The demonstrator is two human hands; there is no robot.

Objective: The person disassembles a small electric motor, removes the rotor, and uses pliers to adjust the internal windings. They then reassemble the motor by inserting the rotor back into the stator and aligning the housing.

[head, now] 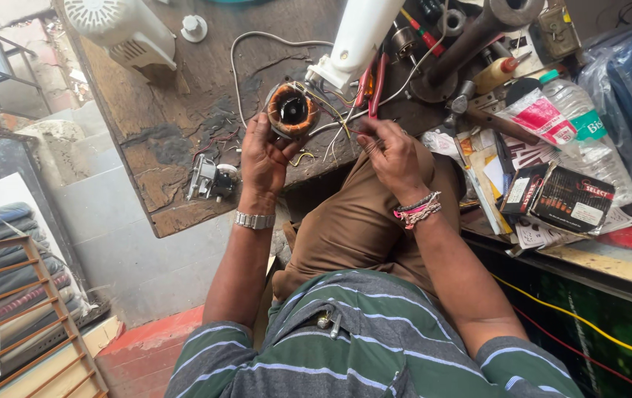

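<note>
From the head view, the left hand point(263, 158) is closed around a round motor stator with copper-orange windings and a dark centre hole point(292, 110), holding it up at the near edge of the worn, dark wooden tabletop point(183, 110). The right hand point(391, 151), just right of it, pinches a bundle of thin coloured wires point(342, 131) that run back to the stator; how tightly the fingers close is hard to tell. A white plastic fan housing point(356, 37) lies just beyond the stator, and a small grey metal part point(209, 179) sits on the tabletop to the left. Far right stand a clear plastic water bottle point(589, 125) and a black cardboard box point(570, 197).

The stator looks heavy and stiff for its size, best gripped by its outer steel ring, as the left hand does. The windings and thin leads seem fragile, so the wires want a light pinch without sharp pulls.
</note>
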